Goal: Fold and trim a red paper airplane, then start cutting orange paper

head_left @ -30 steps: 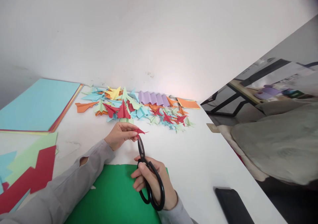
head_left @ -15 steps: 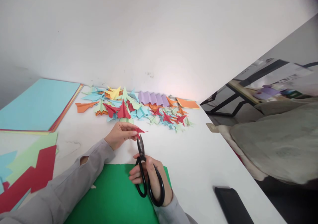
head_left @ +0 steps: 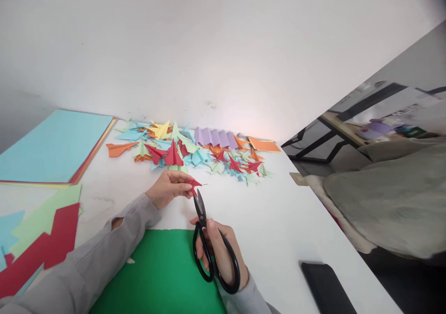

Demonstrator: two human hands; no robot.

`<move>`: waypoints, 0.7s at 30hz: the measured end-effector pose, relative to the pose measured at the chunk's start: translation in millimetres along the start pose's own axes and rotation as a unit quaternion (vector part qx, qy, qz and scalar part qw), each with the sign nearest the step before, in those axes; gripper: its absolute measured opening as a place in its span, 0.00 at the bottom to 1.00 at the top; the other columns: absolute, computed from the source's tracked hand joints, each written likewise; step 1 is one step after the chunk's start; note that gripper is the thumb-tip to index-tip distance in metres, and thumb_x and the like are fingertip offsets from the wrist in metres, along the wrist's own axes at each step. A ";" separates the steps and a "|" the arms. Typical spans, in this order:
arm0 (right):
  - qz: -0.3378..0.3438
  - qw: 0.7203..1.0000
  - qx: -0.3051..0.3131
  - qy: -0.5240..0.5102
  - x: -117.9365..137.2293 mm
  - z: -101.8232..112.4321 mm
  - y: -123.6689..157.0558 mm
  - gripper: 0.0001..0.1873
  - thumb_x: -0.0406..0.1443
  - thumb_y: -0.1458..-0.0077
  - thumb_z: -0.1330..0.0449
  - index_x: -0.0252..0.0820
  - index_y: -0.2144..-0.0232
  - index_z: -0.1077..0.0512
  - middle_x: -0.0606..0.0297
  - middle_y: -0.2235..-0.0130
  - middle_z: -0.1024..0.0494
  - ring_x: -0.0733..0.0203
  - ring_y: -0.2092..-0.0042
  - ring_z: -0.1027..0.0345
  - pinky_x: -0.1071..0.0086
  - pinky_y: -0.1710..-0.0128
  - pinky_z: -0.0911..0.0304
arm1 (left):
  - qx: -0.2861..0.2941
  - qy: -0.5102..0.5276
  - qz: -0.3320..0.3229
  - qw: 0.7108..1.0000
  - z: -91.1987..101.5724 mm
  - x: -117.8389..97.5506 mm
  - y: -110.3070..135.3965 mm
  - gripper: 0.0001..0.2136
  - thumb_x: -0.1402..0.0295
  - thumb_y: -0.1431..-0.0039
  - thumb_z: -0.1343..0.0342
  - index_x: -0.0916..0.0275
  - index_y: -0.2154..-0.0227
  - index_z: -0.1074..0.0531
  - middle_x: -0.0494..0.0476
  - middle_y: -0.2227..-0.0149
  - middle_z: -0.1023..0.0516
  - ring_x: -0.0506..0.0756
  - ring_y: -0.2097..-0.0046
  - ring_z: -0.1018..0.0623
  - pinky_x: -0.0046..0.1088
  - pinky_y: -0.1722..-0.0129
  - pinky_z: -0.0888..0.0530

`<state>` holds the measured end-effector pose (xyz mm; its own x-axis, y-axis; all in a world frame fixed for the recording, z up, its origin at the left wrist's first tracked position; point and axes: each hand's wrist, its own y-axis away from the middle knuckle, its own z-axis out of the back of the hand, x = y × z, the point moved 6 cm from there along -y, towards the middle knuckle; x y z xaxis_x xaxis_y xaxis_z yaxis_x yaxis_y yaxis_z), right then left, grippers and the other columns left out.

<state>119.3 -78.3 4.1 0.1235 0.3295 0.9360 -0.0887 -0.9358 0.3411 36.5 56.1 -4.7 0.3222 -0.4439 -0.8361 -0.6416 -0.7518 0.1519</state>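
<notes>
Between the thumb and fingers of my left hand (head_left: pixel 171 188) is a small folded red paper piece (head_left: pixel 195 184), its thin tip pointing right. My right hand (head_left: pixel 223 246) is wrapped round black-handled scissors (head_left: pixel 201 212), thumb and fingers through the loops. The blades point up and away from me, slightly parted, with their tips just below the red paper. Whether a blade touches the paper I cannot tell. Beneath both forearms lies a green sheet (head_left: pixel 163 272). Beyond my hands, a pile of small folded paper planes (head_left: pixel 173 153) in several colours lies along the wall.
Large coloured sheets (head_left: pixel 59 147) are stacked at the left, with red paper pieces (head_left: pixel 62 235) nearer me. A pleated purple paper (head_left: pixel 216 138) and an orange paper stack (head_left: pixel 265 145) lie by the wall. A black phone (head_left: pixel 325 286) rests near the table's right edge.
My right hand and the scissors have shifted a little right and down, drawing the blades slightly away from the red paper. My left hand has stayed almost still.
</notes>
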 end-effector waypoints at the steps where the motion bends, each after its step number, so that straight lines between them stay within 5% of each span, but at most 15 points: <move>1: 0.001 1.000 0.001 0.003 0.1 0.7 0.3 0.37 0.60 0.52 0.52 0.30 0.62 0.30 0.71 0.87 0.35 0.72 0.89 0.48 0.78 0.91 0.54 | 0.002 -0.003 -0.001 1.000 0.3 -0.1 0.1 0.11 0.72 0.65 0.32 0.67 0.74 0.24 0.56 0.80 0.23 0.51 0.78 0.25 0.27 0.76 0.28; 6: 0.007 0.999 -0.001 0.033 -1.1 3.9 1.3 0.30 0.56 0.49 0.50 0.33 0.65 0.29 0.73 0.87 0.37 0.73 0.89 0.48 0.79 0.90 0.53 | 0.012 -0.028 -0.010 0.999 3.3 0.9 -1.1 0.11 0.72 0.64 0.33 0.67 0.73 0.24 0.56 0.79 0.22 0.51 0.79 0.25 0.27 0.76 0.28; 12: 0.009 0.996 -0.013 0.088 0.5 5.2 1.3 0.30 0.56 0.48 0.51 0.37 0.85 0.35 0.72 0.89 0.40 0.74 0.88 0.49 0.79 0.90 0.53 | 0.010 -0.054 -0.028 0.998 4.9 1.0 -3.1 0.11 0.71 0.63 0.33 0.67 0.73 0.24 0.56 0.79 0.22 0.51 0.78 0.25 0.27 0.76 0.28; 21: 0.002 0.995 -0.021 0.097 3.3 4.1 1.3 0.30 0.57 0.49 0.51 0.39 0.86 0.39 0.72 0.89 0.40 0.75 0.89 0.50 0.79 0.90 0.55 | 0.029 -0.066 -0.033 0.997 1.5 0.6 -1.5 0.10 0.71 0.62 0.34 0.67 0.72 0.24 0.56 0.79 0.22 0.51 0.78 0.25 0.27 0.76 0.28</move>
<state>123.6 -78.9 7.2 -0.0690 0.3474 0.9352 -0.1311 -0.9324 0.3368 36.6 57.8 -6.3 0.2734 -0.3233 -0.9059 -0.6626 -0.7461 0.0663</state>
